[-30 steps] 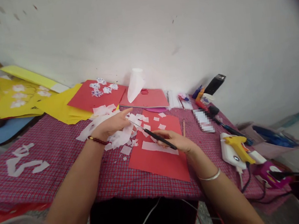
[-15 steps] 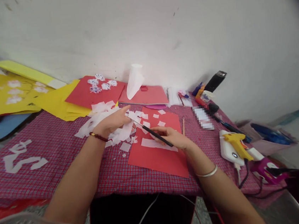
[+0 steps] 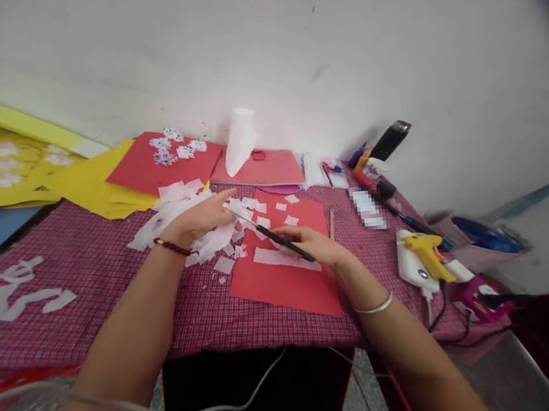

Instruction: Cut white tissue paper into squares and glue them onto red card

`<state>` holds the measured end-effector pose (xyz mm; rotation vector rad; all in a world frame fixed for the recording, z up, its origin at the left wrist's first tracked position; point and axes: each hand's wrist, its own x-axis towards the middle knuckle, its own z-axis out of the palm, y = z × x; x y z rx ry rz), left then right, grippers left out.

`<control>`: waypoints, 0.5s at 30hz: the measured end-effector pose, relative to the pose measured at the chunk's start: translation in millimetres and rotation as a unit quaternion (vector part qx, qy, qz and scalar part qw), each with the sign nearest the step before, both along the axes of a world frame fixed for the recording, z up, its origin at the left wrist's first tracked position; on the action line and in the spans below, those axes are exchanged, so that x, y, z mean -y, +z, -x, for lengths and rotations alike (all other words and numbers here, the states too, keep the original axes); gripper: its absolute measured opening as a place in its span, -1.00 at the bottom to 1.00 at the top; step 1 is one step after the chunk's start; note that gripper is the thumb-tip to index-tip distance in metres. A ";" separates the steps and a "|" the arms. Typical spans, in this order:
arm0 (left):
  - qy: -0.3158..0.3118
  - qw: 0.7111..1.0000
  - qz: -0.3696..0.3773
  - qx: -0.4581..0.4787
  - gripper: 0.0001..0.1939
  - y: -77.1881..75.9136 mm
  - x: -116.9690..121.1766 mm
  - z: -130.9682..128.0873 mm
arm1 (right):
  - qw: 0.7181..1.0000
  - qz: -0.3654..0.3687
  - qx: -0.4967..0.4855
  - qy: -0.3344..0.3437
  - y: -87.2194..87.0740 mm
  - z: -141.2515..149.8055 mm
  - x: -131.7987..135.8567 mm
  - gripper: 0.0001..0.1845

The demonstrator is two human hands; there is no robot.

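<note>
My right hand is closed around black-handled scissors, seen edge-on over the red sheet. Their thin metal blades point left and meet the fingers of my left hand. That hand has its index finger stretched out, while the thumb and other fingers are closed on a bit of white paper, mostly hidden. Under and beside it lies a heap of thin white paper. Small white squares are scattered on the red sheet, and a white paper strip lies below my right hand.
Left on the checked tablecloth lie white paper offcuts. Red card with speckled paper flowers and yellow sheets stand behind. A white roll rests on a red folder. At right are a yellow glue gun and cables.
The whole view shifts slightly, so the table sits a little higher and further left. Both hands and the scissors keep nearly the same pose over the paper.
</note>
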<state>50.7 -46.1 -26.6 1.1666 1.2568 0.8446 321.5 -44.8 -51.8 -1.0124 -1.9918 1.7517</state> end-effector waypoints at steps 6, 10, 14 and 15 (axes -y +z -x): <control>-0.033 0.999 -0.028 -0.014 0.01 -1.1 0.4 0.2 | 1.000 0.018 -0.008 -0.009 1.0 -1.2 1.0 -0.40; -0.048 0.998 -0.027 -0.010 0.01 -9.2 -4.4 5.5 | 0.998 0.045 -0.036 -0.034 -2.2 -0.5 1.4 -0.44; -0.009 0.999 -0.040 0.007 -0.07 -13.3 -10.1 10.9 | 0.992 0.052 -0.076 -0.082 -10.6 -1.3 -2.0 -0.50; 0.007 0.998 -0.053 0.013 -0.12 -12.6 -10.8 11.1 | 0.991 0.059 -0.087 -0.088 -12.7 -1.2 -3.1 -0.50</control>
